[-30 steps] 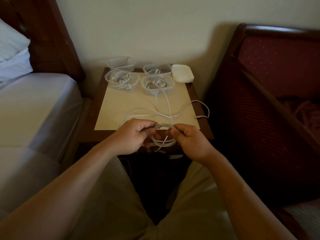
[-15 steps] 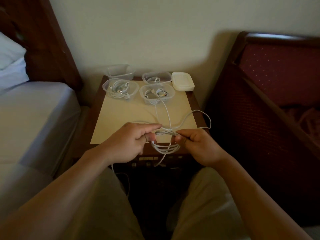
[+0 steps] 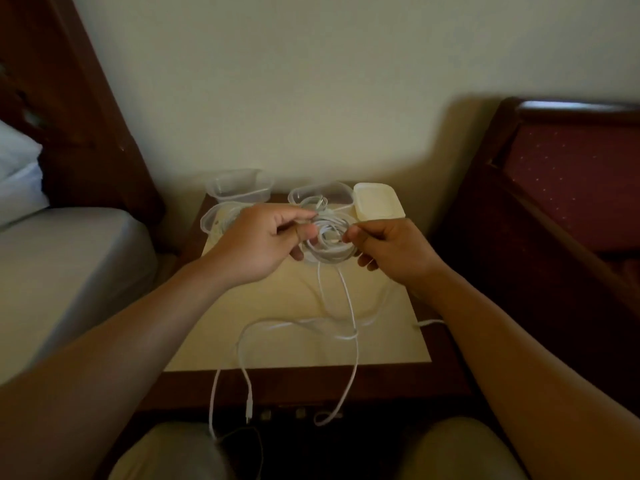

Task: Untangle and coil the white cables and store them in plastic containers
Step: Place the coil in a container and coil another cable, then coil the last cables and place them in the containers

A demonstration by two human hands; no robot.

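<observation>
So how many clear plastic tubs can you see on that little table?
3 show: a back-left tub, a front-left tub partly behind the left hand, and a back-centre tub. The hands may hide another.

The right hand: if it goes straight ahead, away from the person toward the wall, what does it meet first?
Probably the white lid, which lies just beyond the right hand that pinches the cable coil. Depth is unclear, so the hand might pass above it.

Left hand (image 3: 256, 242), right hand (image 3: 391, 251) pinch white cable coil (image 3: 329, 239) above nightstand (image 3: 446, 358); loose ends trail.
</observation>
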